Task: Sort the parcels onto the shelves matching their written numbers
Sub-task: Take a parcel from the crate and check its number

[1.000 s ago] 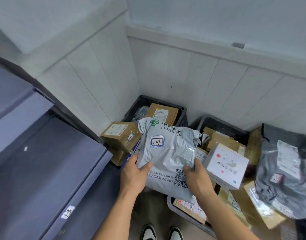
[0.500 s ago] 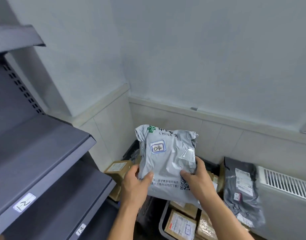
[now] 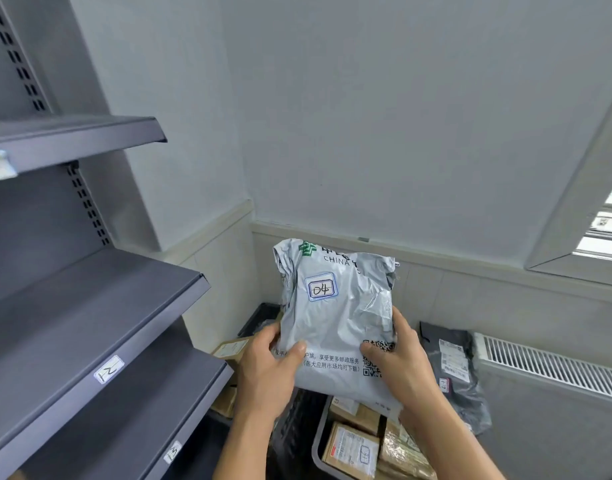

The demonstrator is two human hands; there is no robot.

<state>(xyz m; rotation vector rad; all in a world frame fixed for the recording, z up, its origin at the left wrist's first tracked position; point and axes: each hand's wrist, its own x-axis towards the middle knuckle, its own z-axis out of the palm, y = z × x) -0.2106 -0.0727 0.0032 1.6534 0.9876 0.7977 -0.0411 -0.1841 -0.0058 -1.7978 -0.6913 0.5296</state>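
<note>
Parcel (image 3: pixel 335 320), a grey soft mailer with label 04 (image 3: pixel 321 288), is sitting at centre of the frame, lifted above the crates (image 3: pixel 318 441). Left hand (image 3: pixel 263 372) & right hand (image 3: pixel 405 368) are gripping its lower part, thumbs pressing on the front, other fingers wrapping round the side edges. It is probably light, floppy & a bit slippery, so holding both sides is looking sensible. Vs 0.5 s ago, the view is tilting higher: shelf tag 12 (image 3: pixel 109 369) is now sitting at middle left, & the upper shelf (image 3: pixel 90 136) is showing more.
</note>
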